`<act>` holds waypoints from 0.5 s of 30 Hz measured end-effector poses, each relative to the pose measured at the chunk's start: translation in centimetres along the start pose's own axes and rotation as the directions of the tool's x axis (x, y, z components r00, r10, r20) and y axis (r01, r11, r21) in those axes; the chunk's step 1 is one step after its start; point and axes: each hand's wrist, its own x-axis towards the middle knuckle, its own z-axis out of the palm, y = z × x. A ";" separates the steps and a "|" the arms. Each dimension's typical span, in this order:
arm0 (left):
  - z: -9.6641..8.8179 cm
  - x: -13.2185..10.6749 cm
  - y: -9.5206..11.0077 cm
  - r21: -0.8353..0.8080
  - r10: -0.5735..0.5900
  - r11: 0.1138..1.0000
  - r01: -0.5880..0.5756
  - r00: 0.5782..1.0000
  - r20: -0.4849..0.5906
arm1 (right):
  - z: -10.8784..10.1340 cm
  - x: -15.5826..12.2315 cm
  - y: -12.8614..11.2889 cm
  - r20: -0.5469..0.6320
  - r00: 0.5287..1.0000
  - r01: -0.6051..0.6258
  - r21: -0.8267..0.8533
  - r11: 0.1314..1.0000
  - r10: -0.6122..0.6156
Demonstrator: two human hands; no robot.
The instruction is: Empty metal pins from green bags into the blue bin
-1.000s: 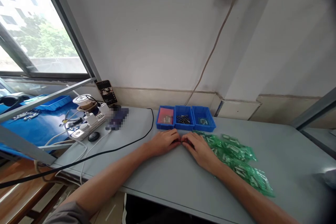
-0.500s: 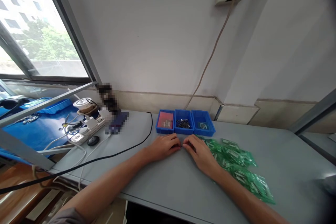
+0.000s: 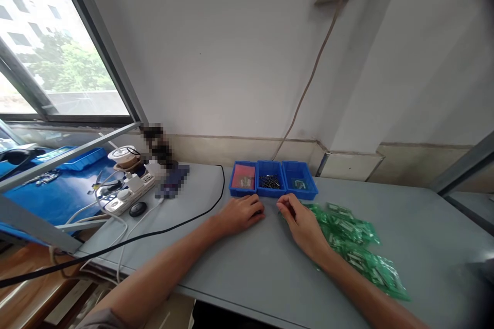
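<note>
My left hand [image 3: 241, 214] rests on the grey table with its fingers curled and thumb drawn in; whatever lies under them is hidden. Just to the right, my right hand [image 3: 300, 221] pinches thumb and forefinger together; anything between the tips is too small to name. A gap separates the two hands. Right behind them stand three blue bins: the left bin [image 3: 243, 193] has a red sheet and small pale parts in it, the middle bin [image 3: 270, 193] dark metal screws or pins, the right bin [image 3: 303, 195] a few small parts. Green plastic packets [image 3: 349, 231] lie beside my right hand.
A black cable [image 3: 170, 226] runs across the table's left side. Near it are a black mouse-like object [image 3: 138, 209], a white power strip [image 3: 133, 193] with plugs, and a lidded cup [image 3: 125, 157]. A metal frame bar [image 3: 73, 154] crosses at left.
My right hand has moved right and slightly up, away from my left hand, its fingers drawn into a pinch. My left hand stays almost in place.
</note>
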 end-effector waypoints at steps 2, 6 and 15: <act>-0.1 0.0 0.1 0.054 -0.006 0.999 0.005 1.000 0.003 | 0.0 0.0 -0.1 -0.002 1.000 0.004 -0.020 1.000 -0.004; -0.2 0.1 0.4 0.149 -0.022 0.989 0.018 0.999 0.024 | -0.1 -0.2 0.0 -0.007 1.000 0.009 -0.023 1.000 -0.009; 0.3 0.2 0.4 0.174 -0.081 0.982 0.075 0.996 0.030 | 0.4 0.0 0.5 -0.050 0.995 0.088 0.050 0.995 -0.085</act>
